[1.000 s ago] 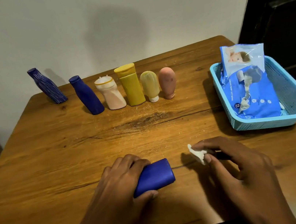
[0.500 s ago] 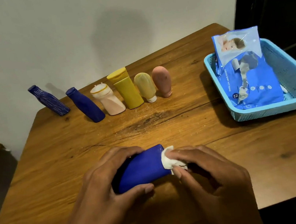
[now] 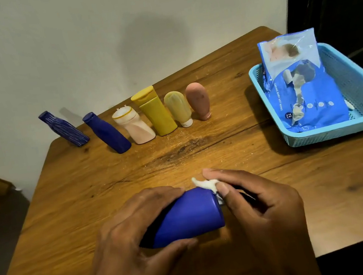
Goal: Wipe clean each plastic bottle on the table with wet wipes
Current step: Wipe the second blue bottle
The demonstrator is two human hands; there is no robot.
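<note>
Left hand (image 3: 140,228) wrapped around a blue bottle (image 3: 187,216), held on its side low over the near part of the desk (image 3: 324,186), flat base toward the right. Right hand (image 3: 255,199) pinching a small balled wipe (image 3: 206,183) between thumb and fingertips, pressed at the upper rim of that base. Likely risks from here: only a scrap of wipe in play, so bare fingers rather than cloth meeting the plastic and streaks left behind; smooth wet surface, so a slip out of the left grip under a hard push and a roll toward the near edge; much of the body hidden under the left palm, so patches easily missed without a turn of the bottle. Six more bottles (image 3: 155,113) standing in a tight row at the back, leaning as seen here, prone to toppling like dominoes on a careless reach. Pack of wipes (image 3: 303,95) lying in the basket (image 3: 356,87) at right, apparently open, apt to dry out.
</note>
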